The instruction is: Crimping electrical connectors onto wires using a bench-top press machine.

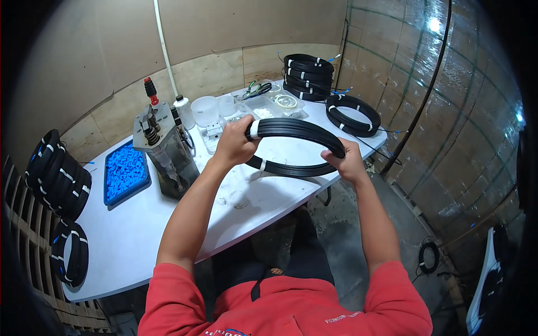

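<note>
A coil of black cable [297,127], bound with white ties, is held up over the front of the white table [230,201]. My left hand [235,140] is closed around the coil's left side, close to a white tie. On the opposite side, my right hand [348,162] grips the coil with the thumb lying over the cable. The coil is tilted, so its open middle faces me and the tabletop shows through it. Part of the fingers of both hands is hidden behind the cable.
A metal hand press [168,151] with a red-and-black handle stands left of centre, beside a blue tray [124,203] of small blue parts. Stacked black coils [307,75] and a single coil [353,115] lie at the back right. More coils [59,176] stand at the left edge.
</note>
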`<state>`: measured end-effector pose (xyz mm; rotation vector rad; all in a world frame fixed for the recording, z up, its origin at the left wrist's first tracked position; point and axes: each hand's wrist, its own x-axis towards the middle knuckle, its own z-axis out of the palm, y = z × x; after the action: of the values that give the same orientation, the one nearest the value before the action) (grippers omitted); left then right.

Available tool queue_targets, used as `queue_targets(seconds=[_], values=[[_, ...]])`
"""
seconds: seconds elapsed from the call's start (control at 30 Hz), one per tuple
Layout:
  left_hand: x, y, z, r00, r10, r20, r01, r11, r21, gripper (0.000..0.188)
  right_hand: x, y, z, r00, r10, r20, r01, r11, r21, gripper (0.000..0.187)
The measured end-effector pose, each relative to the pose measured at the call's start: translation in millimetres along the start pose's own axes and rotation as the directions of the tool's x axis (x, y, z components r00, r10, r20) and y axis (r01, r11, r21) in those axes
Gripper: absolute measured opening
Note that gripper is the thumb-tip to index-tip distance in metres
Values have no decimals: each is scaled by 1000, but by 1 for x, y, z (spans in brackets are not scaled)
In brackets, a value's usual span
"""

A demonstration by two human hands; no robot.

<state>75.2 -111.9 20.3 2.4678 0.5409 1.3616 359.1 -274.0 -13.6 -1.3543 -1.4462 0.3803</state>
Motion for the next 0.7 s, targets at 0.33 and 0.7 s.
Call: queue_targets(seconds=[0.33, 0.7], values=[[47, 56, 11, 984, -62, 169, 8, 954, 300, 16, 32, -68, 1, 923, -385, 2, 356, 850, -388, 45], [69, 67, 17, 976, -75, 206, 22, 968, 249, 25, 57, -69, -13, 957, -272, 101, 284, 815, -504, 41]])
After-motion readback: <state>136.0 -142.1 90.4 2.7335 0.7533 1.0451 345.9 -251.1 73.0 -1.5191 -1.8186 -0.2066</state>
